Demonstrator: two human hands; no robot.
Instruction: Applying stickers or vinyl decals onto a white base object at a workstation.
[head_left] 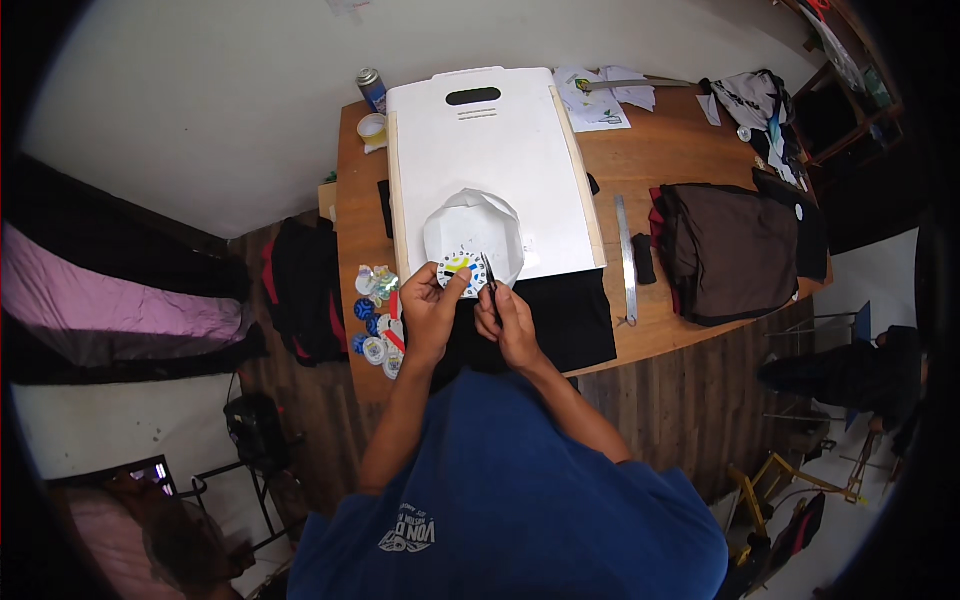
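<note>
My left hand (430, 312) pinches a round white patch (449, 268) with a printed ring and a yellow and blue middle. In my right hand (513, 328) is a slim black pair of tweezers (489, 273), its points up beside the patch's right edge. Both hands are over the near side of a white paper bowl (432, 232), which has a few small dark bits inside. The bowl stands on a white board (482, 140) with a handle slot. Black cloth (575, 318) covers the board's near end, below my hands.
Several round patches (374, 350) lie at the left table edge. A spray can (371, 88) and a small cup (372, 128) stand at the back left. Right of the board are a steel ruler (626, 260) and folded dark clothes (725, 255). Another person (850, 375) is far right.
</note>
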